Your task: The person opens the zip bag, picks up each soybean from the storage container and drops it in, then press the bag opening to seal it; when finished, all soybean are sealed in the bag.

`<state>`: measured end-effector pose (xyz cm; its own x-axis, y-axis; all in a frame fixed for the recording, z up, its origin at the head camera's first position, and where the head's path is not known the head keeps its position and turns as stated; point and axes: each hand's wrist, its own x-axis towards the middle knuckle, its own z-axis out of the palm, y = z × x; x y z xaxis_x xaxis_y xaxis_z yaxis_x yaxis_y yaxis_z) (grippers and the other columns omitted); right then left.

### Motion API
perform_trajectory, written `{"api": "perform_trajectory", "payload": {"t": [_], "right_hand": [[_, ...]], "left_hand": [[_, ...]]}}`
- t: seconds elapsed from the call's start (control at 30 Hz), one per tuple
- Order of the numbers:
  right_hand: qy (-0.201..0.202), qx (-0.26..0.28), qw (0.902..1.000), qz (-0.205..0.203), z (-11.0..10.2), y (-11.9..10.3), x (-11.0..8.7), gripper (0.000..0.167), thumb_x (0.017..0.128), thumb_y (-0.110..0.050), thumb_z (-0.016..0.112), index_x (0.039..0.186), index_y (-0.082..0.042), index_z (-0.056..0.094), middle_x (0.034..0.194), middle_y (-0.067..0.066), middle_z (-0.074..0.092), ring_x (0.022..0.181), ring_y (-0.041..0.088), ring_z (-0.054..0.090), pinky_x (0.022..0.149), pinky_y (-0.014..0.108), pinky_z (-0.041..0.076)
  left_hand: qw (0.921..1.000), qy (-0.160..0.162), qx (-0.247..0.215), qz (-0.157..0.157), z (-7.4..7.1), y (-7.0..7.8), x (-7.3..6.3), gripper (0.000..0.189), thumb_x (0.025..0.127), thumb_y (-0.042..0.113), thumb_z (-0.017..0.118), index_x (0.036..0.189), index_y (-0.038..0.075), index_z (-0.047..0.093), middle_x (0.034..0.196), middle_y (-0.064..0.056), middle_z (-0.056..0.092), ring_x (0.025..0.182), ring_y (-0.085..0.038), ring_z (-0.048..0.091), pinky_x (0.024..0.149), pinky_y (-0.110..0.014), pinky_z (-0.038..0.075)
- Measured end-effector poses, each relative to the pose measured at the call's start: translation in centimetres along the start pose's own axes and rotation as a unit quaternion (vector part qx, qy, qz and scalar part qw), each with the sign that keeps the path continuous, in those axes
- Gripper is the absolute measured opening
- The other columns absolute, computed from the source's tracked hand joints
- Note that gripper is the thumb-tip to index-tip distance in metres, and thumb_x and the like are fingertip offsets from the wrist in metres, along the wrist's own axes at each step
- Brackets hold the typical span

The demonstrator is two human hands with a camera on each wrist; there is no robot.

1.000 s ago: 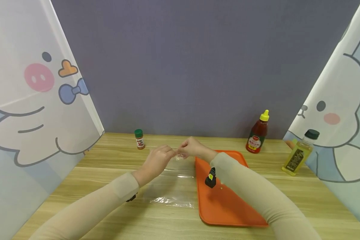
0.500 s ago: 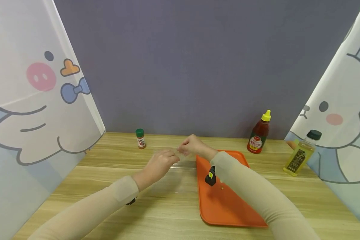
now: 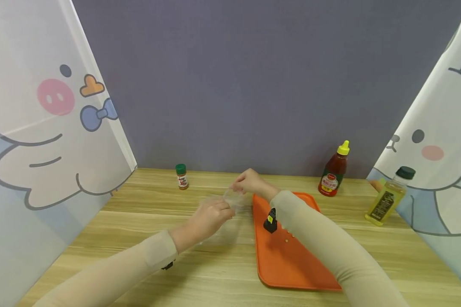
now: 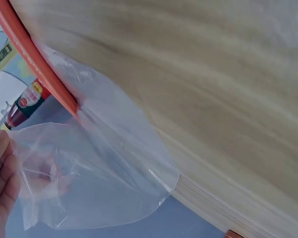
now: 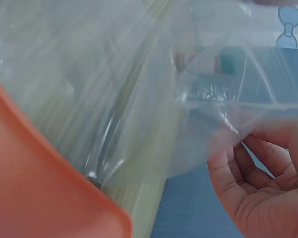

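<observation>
A clear plastic bag [image 3: 232, 234] hangs from both hands, its lower part lying on the table beside the orange tray. My left hand [image 3: 211, 216] pinches one side of the bag's upper edge. Slightly farther away, my right hand [image 3: 249, 181] pinches the other side between thumb and fingers. The left wrist view shows the thin film [image 4: 119, 163] spread out, with the right hand seen blurred through it. In the right wrist view, thumb and fingertips meet on the creased bag [image 5: 139, 114]. The bag's mouth appears parted between the hands.
The orange tray [image 3: 292, 266] lies at right under the right forearm, with several small round bits on it. A green-capped spice jar [image 3: 182, 178] stands back left. At back right are a red sauce bottle [image 3: 333, 172] and an oil bottle [image 3: 388, 198]. Printed cloth panels flank the table.
The hands, close together a second ago, have drawn apart: the left moved down and nearer, the right slightly up. The bag's edge has spread between them and its lower end has lifted back.
</observation>
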<state>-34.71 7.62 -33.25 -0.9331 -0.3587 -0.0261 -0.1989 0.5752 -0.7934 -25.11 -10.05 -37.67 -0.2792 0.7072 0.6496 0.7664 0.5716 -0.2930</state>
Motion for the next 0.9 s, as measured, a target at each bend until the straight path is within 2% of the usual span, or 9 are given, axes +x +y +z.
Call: {"api": "perform_trajectory", "payload": {"t": [0.13, 0.27, 0.37, 0.6, 0.7, 0.9], "right_hand": [[0.007, 0.017, 0.9998, 0.003, -0.3, 0.2, 0.1, 0.015, 0.088, -0.008, 0.066, 0.093, 0.001, 0.076, 0.096, 0.013, 0.075, 0.059, 0.012, 0.062, 0.078, 0.044, 0.059], [0.012, 0.032, 0.9994, 0.007, -0.5, 0.4, 0.2, 0.014, 0.088, -0.008, 0.066, 0.094, 0.001, 0.076, 0.097, 0.013, 0.074, 0.065, 0.014, 0.064, 0.082, 0.047, 0.058], [0.02, 0.026, 0.9994, 0.011, -0.5, 0.5, 0.3, 0.014, 0.089, -0.011, 0.067, 0.093, -0.001, 0.076, 0.094, 0.013, 0.074, 0.068, 0.017, 0.066, 0.083, 0.047, 0.058], [0.05, 0.024, 0.9984, 0.012, -0.3, 0.4, 0.1, 0.018, 0.089, -0.015, 0.068, 0.094, 0.0, 0.075, 0.088, 0.015, 0.073, 0.069, 0.019, 0.066, 0.081, 0.045, 0.059], [0.052, 0.028, 0.9982, 0.013, -0.3, 0.3, -0.1, 0.019, 0.09, -0.015, 0.067, 0.096, 0.001, 0.075, 0.088, 0.014, 0.073, 0.071, 0.02, 0.067, 0.08, 0.044, 0.059], [0.041, 0.029, 0.9987, 0.003, -0.3, 0.2, -0.5, 0.018, 0.09, -0.014, 0.065, 0.096, 0.0, 0.075, 0.091, 0.01, 0.073, 0.068, 0.014, 0.063, 0.067, 0.031, 0.058]], "left_hand": [[1.0, -0.002, 0.001, 0.002, -0.2, 0.6, -0.1, 0.013, 0.074, 0.013, 0.081, 0.085, 0.014, 0.075, 0.08, 0.005, 0.07, 0.074, -0.008, 0.064, 0.076, -0.022, 0.057], [0.9999, 0.0, 0.013, -0.011, -0.4, 1.2, -0.1, 0.015, 0.073, 0.012, 0.083, 0.085, 0.015, 0.075, 0.08, 0.005, 0.07, 0.074, -0.009, 0.063, 0.072, -0.021, 0.056], [0.9994, -0.011, 0.021, -0.026, -0.5, 1.7, -0.2, 0.015, 0.074, 0.01, 0.082, 0.086, 0.013, 0.074, 0.082, 0.004, 0.071, 0.077, -0.009, 0.065, 0.074, -0.022, 0.056], [0.9943, -0.079, 0.045, -0.055, -0.9, 2.6, -0.1, 0.014, 0.079, 0.006, 0.077, 0.091, 0.011, 0.073, 0.093, 0.0, 0.071, 0.091, -0.014, 0.068, 0.085, -0.027, 0.058], [0.9923, -0.097, 0.053, -0.057, -1.0, 2.6, -0.1, 0.018, 0.078, 0.004, 0.076, 0.093, 0.011, 0.072, 0.096, -0.001, 0.071, 0.094, -0.015, 0.067, 0.087, -0.028, 0.057], [0.9931, -0.079, 0.075, -0.044, -0.6, 1.9, 0.1, 0.021, 0.075, 0.001, 0.078, 0.091, 0.012, 0.071, 0.092, 0.0, 0.07, 0.089, -0.015, 0.065, 0.08, -0.026, 0.057]]}}
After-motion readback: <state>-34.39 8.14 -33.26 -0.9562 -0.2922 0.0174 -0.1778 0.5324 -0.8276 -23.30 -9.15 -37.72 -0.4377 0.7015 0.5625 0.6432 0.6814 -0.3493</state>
